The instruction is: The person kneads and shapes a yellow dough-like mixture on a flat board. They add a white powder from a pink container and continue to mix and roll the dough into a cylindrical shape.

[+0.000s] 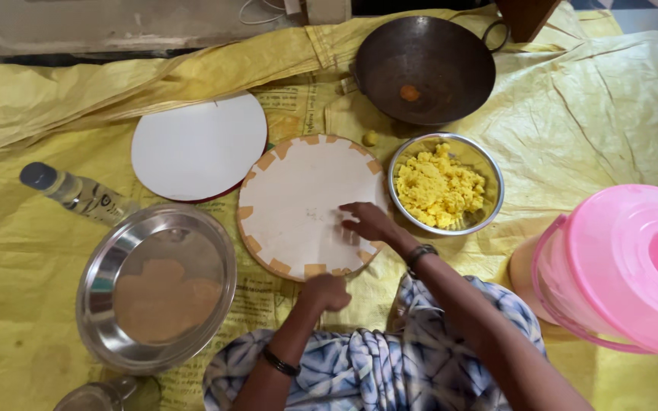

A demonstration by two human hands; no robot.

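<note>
A: Hands, item one?
B: Left hand (326,291), curled shut at the near rim of the round board (306,204); whether it grips the edge or only rests there, I cannot tell. Right hand (371,222), fingers loosely spread, flat on the board's right part, holding nothing.

A: The board itself?
B: Centre of the yellow sheet (611,114) on the floor. Pale, flat, taped round the edge. Judged stiff and light, smooth-faced; best taken by the rim.

A: Near items?
B: Steel plate (108,289), near left. Pink lidded tub (626,266), near right.

A: Further off?
B: Steel bowl (489,171) of crumbly yellow dough (437,189), just right of the board. Plastic bottle (78,194) lying far left. White disc (198,146), left beyond the board. Dark wok (424,68), far, one small orange lump (410,93) inside.
</note>
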